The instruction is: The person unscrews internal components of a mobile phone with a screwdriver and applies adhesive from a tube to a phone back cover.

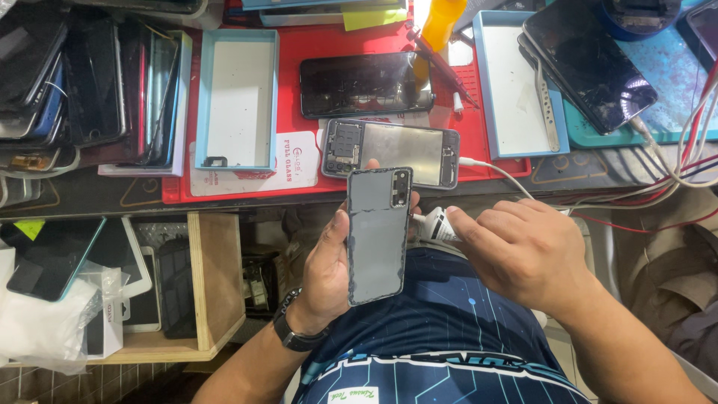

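- Left hand grips a grey phone back cover upright.
- Right hand pinches a small white tube at the cover's edge.
- Opened phone lies on the red mat.

grey phone back cover, inner side up, camera cutout at its top right, edges ragged with dark glue, held upright over the lap. small white tube just beside its right edge, nozzle towards it.

Grey phone back cover, red work mat, light-blue trays
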